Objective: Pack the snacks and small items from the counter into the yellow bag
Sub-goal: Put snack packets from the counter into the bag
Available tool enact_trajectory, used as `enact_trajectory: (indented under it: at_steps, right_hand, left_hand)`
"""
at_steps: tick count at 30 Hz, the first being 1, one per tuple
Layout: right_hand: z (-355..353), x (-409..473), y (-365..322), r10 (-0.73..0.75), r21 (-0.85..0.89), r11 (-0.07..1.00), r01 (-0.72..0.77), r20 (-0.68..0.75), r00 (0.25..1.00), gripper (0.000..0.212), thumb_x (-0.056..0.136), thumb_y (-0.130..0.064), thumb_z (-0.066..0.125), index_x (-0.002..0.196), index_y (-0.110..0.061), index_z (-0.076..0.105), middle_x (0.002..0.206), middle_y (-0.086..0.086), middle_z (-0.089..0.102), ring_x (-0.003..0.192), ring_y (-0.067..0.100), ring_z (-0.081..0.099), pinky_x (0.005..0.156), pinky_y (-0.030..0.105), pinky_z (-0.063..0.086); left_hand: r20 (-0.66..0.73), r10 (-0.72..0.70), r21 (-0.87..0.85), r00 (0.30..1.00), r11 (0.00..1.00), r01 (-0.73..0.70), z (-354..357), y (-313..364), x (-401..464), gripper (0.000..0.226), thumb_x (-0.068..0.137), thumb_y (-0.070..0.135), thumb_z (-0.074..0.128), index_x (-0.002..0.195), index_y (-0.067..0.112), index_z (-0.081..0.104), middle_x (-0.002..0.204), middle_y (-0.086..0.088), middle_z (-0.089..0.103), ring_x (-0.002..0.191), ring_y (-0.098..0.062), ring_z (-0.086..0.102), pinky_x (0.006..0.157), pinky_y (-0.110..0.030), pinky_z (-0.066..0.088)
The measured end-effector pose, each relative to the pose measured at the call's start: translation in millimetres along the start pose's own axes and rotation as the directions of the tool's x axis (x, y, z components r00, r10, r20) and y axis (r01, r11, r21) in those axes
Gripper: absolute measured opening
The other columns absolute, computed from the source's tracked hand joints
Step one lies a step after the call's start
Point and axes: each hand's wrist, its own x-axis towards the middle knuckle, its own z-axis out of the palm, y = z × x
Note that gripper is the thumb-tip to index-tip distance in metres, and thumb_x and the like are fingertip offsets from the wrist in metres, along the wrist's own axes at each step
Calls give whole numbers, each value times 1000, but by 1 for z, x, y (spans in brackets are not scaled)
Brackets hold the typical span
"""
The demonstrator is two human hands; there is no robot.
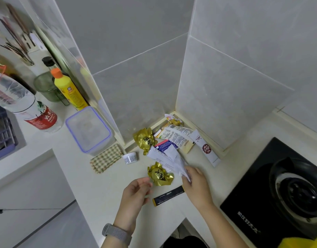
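Snacks lie piled in the counter corner: a gold-wrapped snack [144, 140], a second gold one [160, 174] nearer me, a long white stick packet [206, 148], a cream sachet [179, 138], a small round white tub [130, 157] and a black stick packet [168, 195]. My right hand [197, 187] pinches a white crumpled packet [164, 157] at its near end. My left hand [136, 193] hovers just left of the nearer gold snack, fingers loosely curled, holding nothing. A yellow edge [302, 243] shows at the bottom right; I cannot tell whether it is the bag.
A black gas hob [279, 194] fills the right side. A clear lidded box [89, 129], a checked cloth [107, 158], a water bottle [25, 106], a yellow bottle [68, 90] and a green glass cup [46, 86] stand at the left. Tiled walls enclose the corner.
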Motion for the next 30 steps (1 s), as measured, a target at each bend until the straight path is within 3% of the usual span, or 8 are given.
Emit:
enact_trajectory:
  at_steps: [4,8,10,13,18,23,27,30]
  right_hand:
    - [-19,-7,-16,115,284,951,-125,52,992,21,93,-11,54,111,-17,63,99,-2,67,89,7,61,64,5,43]
    - [-31,-14,-34,186,530,804,-268,204,961,18,92,-9,57,104,-21,64,98,-8,71,91,7,66,69,8,48]
    - [-32,-18,-42,167,613,730,-303,269,948,22,91,-7,58,104,-23,65,101,-6,73,95,9,68,72,15,51]
    - [-29,-24,-53,140,707,606,-365,357,924,26,91,-3,57,109,-18,67,102,3,75,95,17,70,73,28,56]
    - [-26,-34,-61,92,776,443,-449,459,884,22,93,-5,56,111,-10,65,103,14,73,91,28,70,63,35,56]
    - [-32,-34,-59,11,725,548,-416,491,871,22,93,-12,57,113,-13,65,103,11,73,93,25,70,76,36,58]
    - [-39,-24,-52,40,603,708,-366,483,875,18,95,-26,54,101,-21,71,99,7,72,85,18,65,77,32,58]
    - [-42,-9,-37,142,528,776,-345,387,911,14,92,-22,59,94,-33,67,102,-3,69,85,12,63,72,28,58]
  left_hand:
    - [25,-4,60,1000,998,2,11,-2,2,19,92,6,50,103,11,65,88,1,64,77,-12,56,67,-23,49]
    - [107,-34,148,994,989,18,23,-5,0,22,92,13,53,111,16,62,101,2,63,85,-6,58,59,-9,50]
    - [178,-52,153,983,988,25,27,-6,-2,23,92,20,55,114,16,60,105,1,65,89,-7,62,71,-14,54]
    - [280,-47,113,959,993,15,32,-9,-6,24,91,24,56,110,13,64,106,-5,71,97,-17,67,90,-35,53]
    - [313,-50,88,948,996,24,34,-10,-12,18,90,17,57,104,7,64,91,-11,72,85,-23,71,66,-34,58]
    - [312,-26,110,950,994,-9,32,-8,-16,18,91,14,55,104,6,64,85,-8,75,79,-23,73,55,-28,55]
    - [266,-21,91,964,996,-3,29,-11,-17,19,92,13,54,105,6,65,91,-6,76,81,-22,72,57,-27,55]
    - [207,-16,48,978,999,6,25,-11,-17,16,92,12,54,104,7,64,86,0,76,79,-19,72,58,-27,54]
